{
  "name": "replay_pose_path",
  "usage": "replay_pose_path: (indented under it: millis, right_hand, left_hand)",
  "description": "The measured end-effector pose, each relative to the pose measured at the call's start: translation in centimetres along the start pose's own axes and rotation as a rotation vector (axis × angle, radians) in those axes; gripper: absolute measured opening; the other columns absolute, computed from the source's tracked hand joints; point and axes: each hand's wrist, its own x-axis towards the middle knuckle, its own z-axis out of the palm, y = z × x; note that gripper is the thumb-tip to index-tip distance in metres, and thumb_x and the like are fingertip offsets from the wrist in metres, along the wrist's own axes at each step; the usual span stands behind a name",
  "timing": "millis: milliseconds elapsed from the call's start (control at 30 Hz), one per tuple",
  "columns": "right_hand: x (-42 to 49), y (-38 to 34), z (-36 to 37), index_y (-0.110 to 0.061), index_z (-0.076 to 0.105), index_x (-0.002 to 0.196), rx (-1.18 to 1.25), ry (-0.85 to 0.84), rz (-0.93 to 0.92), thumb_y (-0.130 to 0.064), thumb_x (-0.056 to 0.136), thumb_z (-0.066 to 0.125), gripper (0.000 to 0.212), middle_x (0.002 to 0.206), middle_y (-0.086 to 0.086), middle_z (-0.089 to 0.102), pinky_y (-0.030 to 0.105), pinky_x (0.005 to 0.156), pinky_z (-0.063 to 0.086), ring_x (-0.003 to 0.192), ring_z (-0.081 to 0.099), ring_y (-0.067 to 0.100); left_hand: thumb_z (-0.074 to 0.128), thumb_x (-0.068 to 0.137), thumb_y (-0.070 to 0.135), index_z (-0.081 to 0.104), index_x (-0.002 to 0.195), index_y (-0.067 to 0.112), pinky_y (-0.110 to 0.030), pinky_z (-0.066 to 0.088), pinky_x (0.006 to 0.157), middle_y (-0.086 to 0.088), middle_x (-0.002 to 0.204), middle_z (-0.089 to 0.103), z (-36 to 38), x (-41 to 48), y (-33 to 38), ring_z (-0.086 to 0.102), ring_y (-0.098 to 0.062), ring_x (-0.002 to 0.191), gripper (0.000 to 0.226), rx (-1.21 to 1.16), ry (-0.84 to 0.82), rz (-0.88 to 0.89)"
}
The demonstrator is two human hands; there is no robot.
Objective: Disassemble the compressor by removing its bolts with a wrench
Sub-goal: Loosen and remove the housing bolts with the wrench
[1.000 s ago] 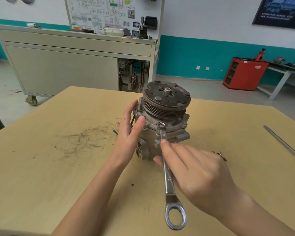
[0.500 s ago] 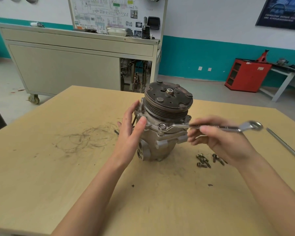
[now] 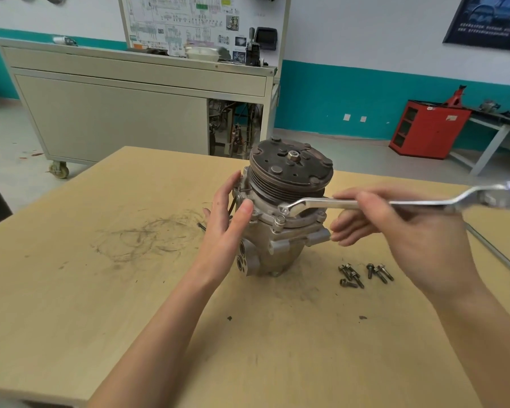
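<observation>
Fingers [image 3: 362, 198] of the right hand [image 3: 409, 240] pinch a wrench [image 3: 315, 202] mid-shaft. Its ring end sits just above a flange bolt [image 3: 279, 220] on the compressor [image 3: 289, 184]. The left hand [image 3: 224, 228], fingers straight, rests against the compressor's side. The compressor stands upright on the table [image 3: 100, 290], with loose bolts [image 3: 362, 273] lying near it on the right.

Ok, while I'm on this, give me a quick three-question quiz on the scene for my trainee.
1. True or false: the wrench lies on the table.
2. The loose bolts lie: A) right of the compressor; B) left of it; C) on top of it.
3. Fill in: the ___ hand rests against the compressor.
Key: 1 false, the right hand holds it; 2 A; 3 left hand.
</observation>
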Motion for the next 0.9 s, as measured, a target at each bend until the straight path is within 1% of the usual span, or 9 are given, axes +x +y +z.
replay_pose_path:
  millis: [67,100,167,233,333,567,700,800,900]
  right_hand:
    - [-1.3,-1.0,1.5,-0.01,0.071,0.097,-0.411,0.016,-0.248,-0.021,0.091,0.054,0.021,0.075,-0.006,0.072,0.019,0.064,0.054,0.066,0.068,0.008]
    - [-1.7,-1.1,2.2,-0.006,0.072,0.096,-0.667,0.036,-0.392,-0.021,0.09,0.054,0.024,0.074,-0.004,0.071,0.018,0.062,0.052,0.062,0.065,0.007]
    - [-2.3,-1.1,3.3,0.0,0.074,0.091,-1.074,0.066,-0.637,-0.018,0.092,0.054,0.027,0.064,0.004,0.066,0.025,0.052,0.044,0.051,0.06,0.017]
    - [-2.7,-0.9,4.2,0.003,0.073,0.09,-1.254,0.044,-0.75,-0.016,0.095,0.053,0.028,0.059,0.006,0.061,0.025,0.041,0.039,0.047,0.055,0.019]
    - [-3.2,-0.5,4.8,0.004,0.073,0.092,-1.319,0.017,-0.75,-0.017,0.094,0.055,0.027,0.058,0.003,0.058,0.026,0.037,0.037,0.046,0.051,0.017]
    - [-3.6,-0.5,5.6,0.004,0.072,0.096,-1.284,-0.029,-0.678,-0.021,0.094,0.055,0.03,0.061,0.004,0.059,0.025,0.041,0.037,0.049,0.053,0.016]
    - [-3.7,0.3,5.9,0.005,0.071,0.096,-1.163,0.033,-0.635,-0.02,0.093,0.058,0.029,0.065,0.006,0.063,0.025,0.045,0.046,0.052,0.056,0.018]
    - [-3.9,1.7,4.6,-0.002,0.072,0.098,-0.734,0.116,-0.485,-0.016,0.092,0.058,0.021,0.076,0.005,0.069,0.023,0.061,0.051,0.064,0.064,0.015]
    - [-3.2,3.5,1.9,-0.015,0.072,0.099,-0.028,0.027,-0.103,-0.014,0.089,0.057,0.018,0.088,0.002,0.072,0.032,0.076,0.055,0.082,0.069,0.022]
  left_hand:
    - [0.039,0.078,0.069,0.03,0.141,0.041,-0.047,0.017,0.121,0.022,0.148,0.033,0.0,0.0,-0.1,0.026,0.004,0.14,0.07,-0.008,0.003,0.007]
    - [0.039,0.078,0.068,0.03,0.143,0.039,-0.047,0.016,0.121,0.02,0.15,0.033,0.0,0.0,-0.2,0.026,0.003,0.14,0.072,-0.009,0.006,0.012]
    - [0.039,0.078,0.067,0.03,0.144,0.035,-0.049,0.014,0.121,0.015,0.152,0.033,0.0,0.0,-0.2,0.026,0.0,0.142,0.074,-0.003,0.013,0.021]
    - [0.039,0.078,0.067,0.03,0.145,0.034,-0.048,0.014,0.121,0.015,0.152,0.033,0.0,0.0,-0.2,0.026,0.001,0.142,0.075,-0.002,0.012,0.021]
    - [0.039,0.078,0.068,0.029,0.143,0.038,-0.049,0.014,0.121,0.019,0.15,0.033,0.0,-0.1,-0.2,0.026,0.002,0.141,0.072,0.004,0.007,0.015]
    - [0.039,0.077,0.069,0.029,0.144,0.036,-0.044,0.018,0.121,0.017,0.151,0.033,0.1,0.1,-0.3,0.027,0.005,0.139,0.075,0.008,0.012,0.015]
    - [0.04,0.077,0.068,0.03,0.143,0.036,-0.042,0.018,0.121,0.016,0.151,0.033,0.1,0.0,-0.2,0.027,0.006,0.139,0.074,-0.004,0.015,0.015]
    - [0.039,0.077,0.067,0.029,0.144,0.035,-0.044,0.018,0.121,0.017,0.151,0.032,0.1,0.0,-0.1,0.026,0.006,0.139,0.075,-0.002,0.013,0.013]
    - [0.038,0.075,0.07,0.029,0.142,0.041,-0.045,0.02,0.12,0.021,0.149,0.032,0.1,-0.1,-0.1,0.025,0.005,0.139,0.074,0.0,0.012,-0.002]
